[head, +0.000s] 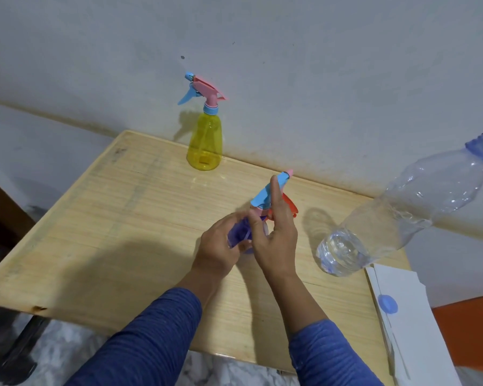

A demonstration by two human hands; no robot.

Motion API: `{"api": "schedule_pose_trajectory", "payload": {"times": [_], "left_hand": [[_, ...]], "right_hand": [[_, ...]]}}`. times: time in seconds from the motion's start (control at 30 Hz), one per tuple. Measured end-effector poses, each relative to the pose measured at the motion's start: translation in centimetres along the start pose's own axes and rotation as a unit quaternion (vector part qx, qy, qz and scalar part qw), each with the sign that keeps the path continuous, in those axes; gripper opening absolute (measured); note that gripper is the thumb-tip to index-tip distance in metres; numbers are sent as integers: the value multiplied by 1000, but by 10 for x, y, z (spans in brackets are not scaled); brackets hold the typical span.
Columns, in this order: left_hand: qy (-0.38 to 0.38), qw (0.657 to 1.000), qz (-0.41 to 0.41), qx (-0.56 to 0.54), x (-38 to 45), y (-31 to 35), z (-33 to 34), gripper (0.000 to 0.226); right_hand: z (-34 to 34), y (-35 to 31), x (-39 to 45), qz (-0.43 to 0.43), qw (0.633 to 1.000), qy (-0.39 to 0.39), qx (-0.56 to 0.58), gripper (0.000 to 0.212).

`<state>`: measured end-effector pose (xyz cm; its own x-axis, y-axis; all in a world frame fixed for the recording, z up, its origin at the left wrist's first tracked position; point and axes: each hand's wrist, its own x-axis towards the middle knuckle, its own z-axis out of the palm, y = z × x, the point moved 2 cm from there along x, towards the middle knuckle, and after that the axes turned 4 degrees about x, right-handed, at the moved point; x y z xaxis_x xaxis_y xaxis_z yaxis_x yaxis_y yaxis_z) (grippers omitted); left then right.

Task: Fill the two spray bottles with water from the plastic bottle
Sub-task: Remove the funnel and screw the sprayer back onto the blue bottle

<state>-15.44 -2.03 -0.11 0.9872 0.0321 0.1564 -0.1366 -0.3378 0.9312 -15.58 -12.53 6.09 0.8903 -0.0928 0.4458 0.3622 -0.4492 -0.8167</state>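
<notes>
Head view: left hand (221, 246) curled round small translucent purple plastic spray bottle (239, 236) near middle of pale wooden table (95, 218), right hand (276, 232) gripping its blue-and-orange trigger head (268, 195), index finger straight along it. Likely unscrewing or refitting that head; next calls for twisting while bracing the body. Beyond: one yellow translucent spray bottle (204, 143), capped, at far edge; one large clear plastic water bottle (402, 215), nearly empty, at right; two spray bottles altogether.

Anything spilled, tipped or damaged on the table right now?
No spill shows. The plastic bottle looks crumpled and dented along its body, with only a little water at the bottom. It seems to lean, possibly from the wide lens. A loose blue cap lies on the white paper. The yellow spray bottle stands upright.
</notes>
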Motion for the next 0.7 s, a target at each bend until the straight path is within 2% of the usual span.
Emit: {"api": "schedule_pose_trajectory", "payload": {"times": [0.13, 0.23, 0.3, 0.43, 0.53, 0.63, 0.7], "left_hand": [[15, 1000, 5, -6, 0, 0, 0, 57], [15, 1000, 3, 6, 1, 2, 0, 55], [12, 1000, -4, 12, 0, 1, -1, 55], [1, 1000, -2, 6, 0, -4, 1, 61], [15, 1000, 3, 5, 0, -4, 2, 60], [22, 1000, 0, 5, -1, 0, 1, 56], [20, 1000, -1, 5, -2, 4, 0, 54]], "right_hand": [[1, 0, 0, 16, 999, 29, 7, 61], [4, -4, 6, 34, 998, 45, 20, 63], [2, -3, 6, 34, 998, 35, 28, 65], [-1, 0, -3, -1, 1000, -11, 2, 58], [-1, 1, -1, 13, 999, 32, 13, 57], [-2, -2, 5, 26, 998, 49, 30, 65], [-3, -3, 4, 16, 999, 27, 26, 69]]}}
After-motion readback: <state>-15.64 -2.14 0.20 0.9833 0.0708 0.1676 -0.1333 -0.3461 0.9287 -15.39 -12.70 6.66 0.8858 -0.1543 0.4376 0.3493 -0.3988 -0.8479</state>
